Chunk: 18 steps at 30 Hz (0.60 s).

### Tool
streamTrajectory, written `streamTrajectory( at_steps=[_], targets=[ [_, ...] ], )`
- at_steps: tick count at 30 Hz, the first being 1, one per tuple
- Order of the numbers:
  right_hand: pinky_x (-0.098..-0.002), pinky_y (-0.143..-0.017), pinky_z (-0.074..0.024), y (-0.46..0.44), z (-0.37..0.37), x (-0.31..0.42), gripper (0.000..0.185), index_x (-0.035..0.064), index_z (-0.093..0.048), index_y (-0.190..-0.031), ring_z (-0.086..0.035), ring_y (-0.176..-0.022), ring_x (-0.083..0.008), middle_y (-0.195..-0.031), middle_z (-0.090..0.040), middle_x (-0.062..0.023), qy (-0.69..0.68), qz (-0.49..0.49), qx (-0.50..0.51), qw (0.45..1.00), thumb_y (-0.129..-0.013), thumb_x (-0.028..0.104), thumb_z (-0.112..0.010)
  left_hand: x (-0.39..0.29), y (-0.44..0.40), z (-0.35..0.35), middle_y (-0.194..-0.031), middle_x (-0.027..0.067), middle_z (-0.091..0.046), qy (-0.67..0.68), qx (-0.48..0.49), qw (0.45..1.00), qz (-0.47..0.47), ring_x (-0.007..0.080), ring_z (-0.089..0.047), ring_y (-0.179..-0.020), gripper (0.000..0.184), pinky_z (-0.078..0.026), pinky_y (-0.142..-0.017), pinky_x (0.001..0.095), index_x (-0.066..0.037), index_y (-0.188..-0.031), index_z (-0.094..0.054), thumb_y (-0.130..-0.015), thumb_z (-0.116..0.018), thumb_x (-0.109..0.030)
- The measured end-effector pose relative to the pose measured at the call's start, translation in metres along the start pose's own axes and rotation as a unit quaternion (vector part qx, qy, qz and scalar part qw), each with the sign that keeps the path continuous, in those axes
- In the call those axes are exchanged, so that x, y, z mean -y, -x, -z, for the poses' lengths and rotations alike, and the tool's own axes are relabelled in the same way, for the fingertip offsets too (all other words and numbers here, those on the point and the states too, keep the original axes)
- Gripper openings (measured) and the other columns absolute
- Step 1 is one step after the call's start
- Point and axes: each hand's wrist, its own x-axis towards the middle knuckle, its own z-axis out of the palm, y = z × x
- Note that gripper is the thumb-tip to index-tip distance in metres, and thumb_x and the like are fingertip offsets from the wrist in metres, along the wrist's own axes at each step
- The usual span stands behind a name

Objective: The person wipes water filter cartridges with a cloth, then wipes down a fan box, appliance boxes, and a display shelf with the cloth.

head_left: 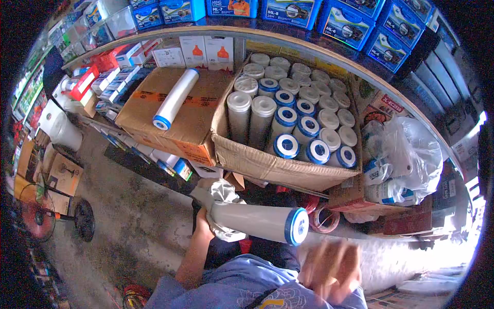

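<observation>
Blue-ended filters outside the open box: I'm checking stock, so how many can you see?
2: the first filter lies on the closed box; the second filter is in the left hand, crinkled wrapping around one end. More may be hidden.

We see white on the held cylinder (252, 220), with a bright blue ring and white centre on its end cap (297, 226), and off-white on the crumpled wrapper (226, 206). The cylinder on the closed carton (176, 98) is white with blue ends; that brown closed carton (141, 110) bears an orange-red printed band. In the tan open carton (272, 172) we find white-topped cylinders (239, 103) beside blue-ringed ones (286, 146). Our shirt (221, 288) is blue-grey, patterned with pale line-work and a touch of yellow. Above, we have blue shelf boxes (290, 13) lettered in white; the floor (128, 221) is blotchy grey.
</observation>
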Motion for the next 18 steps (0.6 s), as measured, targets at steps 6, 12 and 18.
streamTrajectory(
  at_steps=[6,12,18],
  targets=[
    [-0.042,-0.095,-0.0317,0.056,0.014,0.018,0.096,0.0034,-0.031,-0.128,-0.034,-0.12,-0.0315,-0.126,-0.037,-0.0204,0.566,-0.389,-0.164,0.708,-0.052,0.038,-0.079,0.02,-0.041,0.034,-0.113,0.0124,-0.052,0.038,0.182,0.982,-0.02,0.0265,-0.051,-0.102,0.049,-0.042,-0.086,0.0404,-0.003,-0.118,-0.045,-0.087,-0.036,-0.04],
    [-0.0352,-0.085,-0.0395,0.083,0.017,0.015,0.08,0.0011,-0.034,-0.12,-0.051,-0.098,-0.0242,-0.106,-0.05,-0.0148,0.528,-0.462,-0.246,0.669,-0.059,0.031,-0.076,0.03,-0.064,0.061,-0.114,0.0105,-0.051,-0.002,0.119,0.991,-0.06,0.0242,-0.049,-0.105,0.04,-0.039,-0.09,0.0391,-0.004,-0.117,-0.045,-0.088,-0.041,-0.032],
    [-0.0366,-0.081,-0.0433,0.091,0.005,0.008,0.078,0.0018,-0.027,-0.124,-0.057,-0.089,-0.03,-0.099,-0.056,-0.0201,0.469,-0.542,-0.347,0.606,-0.07,0.039,-0.068,0.05,-0.112,0.111,-0.113,0.0096,-0.049,0.03,0.281,0.881,-0.379,0.0243,-0.049,-0.103,0.05,-0.039,-0.09,0.0387,-0.003,-0.119,-0.04,-0.076,-0.053,-0.026]
  ],
)
